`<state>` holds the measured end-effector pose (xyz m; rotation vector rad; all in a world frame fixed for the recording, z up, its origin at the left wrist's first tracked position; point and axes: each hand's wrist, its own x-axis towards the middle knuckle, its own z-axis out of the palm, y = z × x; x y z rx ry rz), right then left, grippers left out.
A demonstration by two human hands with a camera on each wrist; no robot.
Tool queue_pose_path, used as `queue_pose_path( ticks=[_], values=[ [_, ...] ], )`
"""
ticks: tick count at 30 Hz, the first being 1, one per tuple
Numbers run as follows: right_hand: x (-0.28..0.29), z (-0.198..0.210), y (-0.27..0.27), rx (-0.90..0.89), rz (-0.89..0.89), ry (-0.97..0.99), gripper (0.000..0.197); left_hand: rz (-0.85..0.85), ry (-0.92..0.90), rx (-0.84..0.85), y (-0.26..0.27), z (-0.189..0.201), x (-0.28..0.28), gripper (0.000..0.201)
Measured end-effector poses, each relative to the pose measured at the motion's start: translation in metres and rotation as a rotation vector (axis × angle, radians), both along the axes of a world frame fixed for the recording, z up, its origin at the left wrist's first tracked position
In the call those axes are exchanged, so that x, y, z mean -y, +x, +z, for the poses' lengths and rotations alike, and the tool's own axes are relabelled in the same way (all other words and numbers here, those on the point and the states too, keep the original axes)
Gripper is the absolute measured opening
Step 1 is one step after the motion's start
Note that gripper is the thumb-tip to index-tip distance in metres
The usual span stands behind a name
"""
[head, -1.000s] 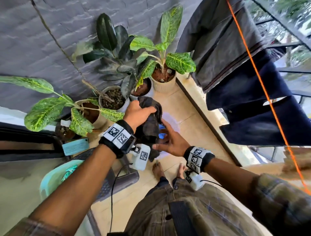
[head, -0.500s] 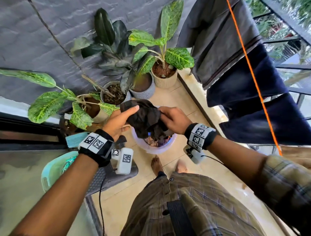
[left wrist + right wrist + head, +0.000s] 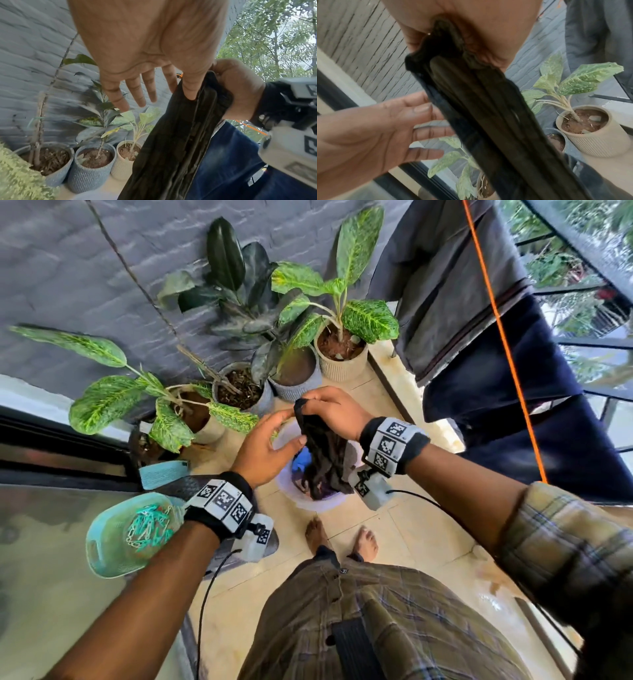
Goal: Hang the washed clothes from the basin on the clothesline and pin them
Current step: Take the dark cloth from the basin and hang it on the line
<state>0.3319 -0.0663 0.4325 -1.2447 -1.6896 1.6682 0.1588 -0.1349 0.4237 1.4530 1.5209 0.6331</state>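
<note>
Hanging in long twisted folds, the dark garment (image 3: 323, 453) is bunched at its top in the right hand (image 3: 334, 410), whose fingers curl tightly round it above the pale basin (image 3: 286, 491) on the floor tiles. More wet clothes lie in the basin. Just left of the garment, the left hand (image 3: 265, 445) is spread with straight fingers, its thumb touching the cloth. To the right, the orange clothesline (image 3: 503, 344) carries a grey towel (image 3: 452, 285) and navy clothes (image 3: 534, 405). Near left sits a teal basket of pegs (image 3: 113, 539); potted plants (image 3: 339, 337) stand at the far wall.
</note>
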Motion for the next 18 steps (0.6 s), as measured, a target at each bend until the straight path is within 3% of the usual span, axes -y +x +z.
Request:
queue_pose_path(
  ticks=[2, 6, 11, 15, 18],
  values=[
    [-0.002, 0.003, -0.002, 0.043, 0.038, 0.002, 0.030, 0.020, -0.049, 0.019, 0.002, -0.003, 0.000, 0.038],
    [0.001, 0.015, -0.006, 0.128, 0.129, 0.079, 0.038, 0.067, -0.105, -0.027, 0.014, -0.009, 0.007, 0.046],
    [-0.012, 0.032, 0.009, 0.223, 0.154, 0.178, 0.042, 0.133, 0.036, -0.194, 0.001, -0.009, -0.003, 0.018],
    [-0.018, 0.045, 0.025, 0.294, 0.167, 0.240, 0.042, 0.019, 0.109, -0.256, -0.030, -0.009, -0.015, 0.013],
    [-0.019, 0.058, 0.029, 0.369, 0.165, 0.290, 0.030, -0.025, 0.152, -0.227, -0.040, 0.000, -0.018, 0.010]
  ],
)
